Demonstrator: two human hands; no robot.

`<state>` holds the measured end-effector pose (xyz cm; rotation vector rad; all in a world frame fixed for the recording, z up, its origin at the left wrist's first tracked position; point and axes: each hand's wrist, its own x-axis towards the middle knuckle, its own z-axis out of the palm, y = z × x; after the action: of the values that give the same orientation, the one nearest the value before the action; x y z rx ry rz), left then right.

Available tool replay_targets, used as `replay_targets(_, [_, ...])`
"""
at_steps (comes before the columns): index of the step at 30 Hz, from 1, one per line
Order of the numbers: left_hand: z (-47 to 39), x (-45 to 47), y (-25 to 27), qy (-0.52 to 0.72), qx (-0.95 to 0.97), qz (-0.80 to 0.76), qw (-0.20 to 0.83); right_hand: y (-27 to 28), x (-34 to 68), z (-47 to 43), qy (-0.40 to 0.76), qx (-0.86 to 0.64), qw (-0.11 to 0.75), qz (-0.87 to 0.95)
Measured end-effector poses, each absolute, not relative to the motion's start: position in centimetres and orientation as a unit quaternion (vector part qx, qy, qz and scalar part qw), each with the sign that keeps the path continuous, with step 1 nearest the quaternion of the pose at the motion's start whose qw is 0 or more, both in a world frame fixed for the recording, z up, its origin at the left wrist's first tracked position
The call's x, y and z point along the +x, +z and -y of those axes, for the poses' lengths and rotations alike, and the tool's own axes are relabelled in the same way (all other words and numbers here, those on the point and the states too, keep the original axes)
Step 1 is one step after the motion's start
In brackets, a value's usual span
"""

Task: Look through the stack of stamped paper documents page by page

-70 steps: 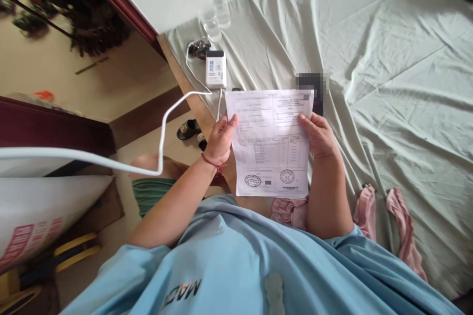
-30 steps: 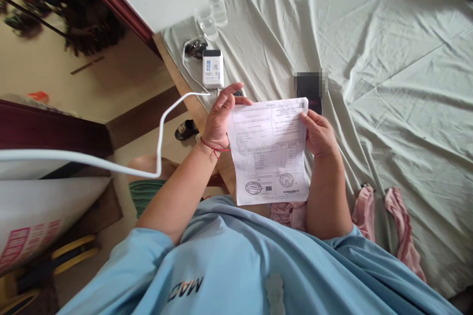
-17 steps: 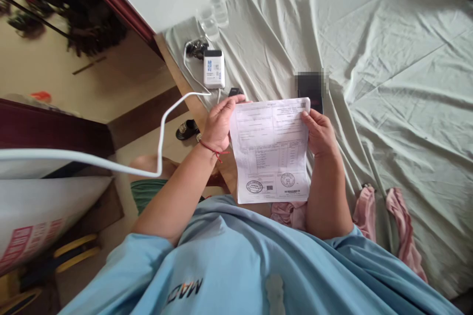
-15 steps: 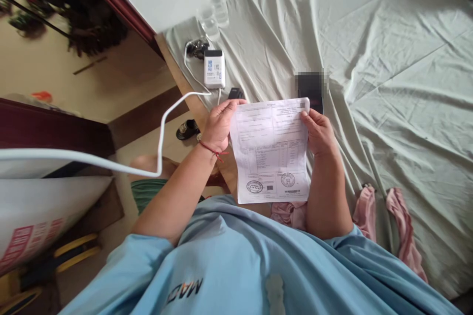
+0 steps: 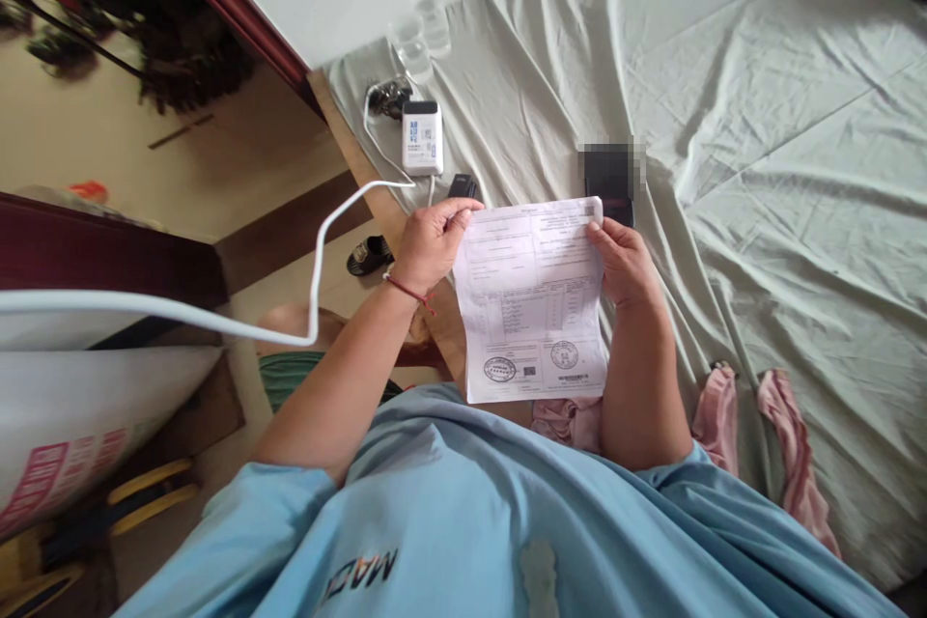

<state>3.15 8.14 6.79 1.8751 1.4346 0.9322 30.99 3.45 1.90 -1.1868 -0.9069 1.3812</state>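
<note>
A printed paper document with oval and round stamps near its lower edge is held up before my chest. It looks like a sheet or a thin stack; I cannot tell which. My left hand pinches its upper left corner, thumb on the printed face. At the upper right edge my right hand grips it, thumb in front and the other fingers hidden behind. Just beyond the paper, a dark phone-like object lies on the cloth, partly pixelated. A small black object lies near my left fingertips.
A white boxy device with a white cable stands near the edge of the cloth-covered surface. Clear cups stand behind it. Pink cloth strips lie at right. A white sack is at left.
My left wrist and forearm have shifted slightly, and the paper's top edge sits a little lower in view. Both hands keep their hold on it.
</note>
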Motion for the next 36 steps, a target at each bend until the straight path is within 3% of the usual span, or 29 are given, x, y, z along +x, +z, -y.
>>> replay_targets(12, [-8.2,2.9,7.2,0.373,0.663,-0.523,0.384,1.7,31.2,-3.4,0.539,-0.524,0.52,0.406])
replay_targets(22, [-9.4,3.6,8.7,0.281,0.783,-0.514,0.209,2.8,30.7,-3.3,0.47,-0.539,0.536,0.45])
replay_targets(36, [-10.1,2.2,5.7,0.231,0.782,-0.551,0.175,2.3,30.8,-3.1,0.56,-0.495,0.489,0.45])
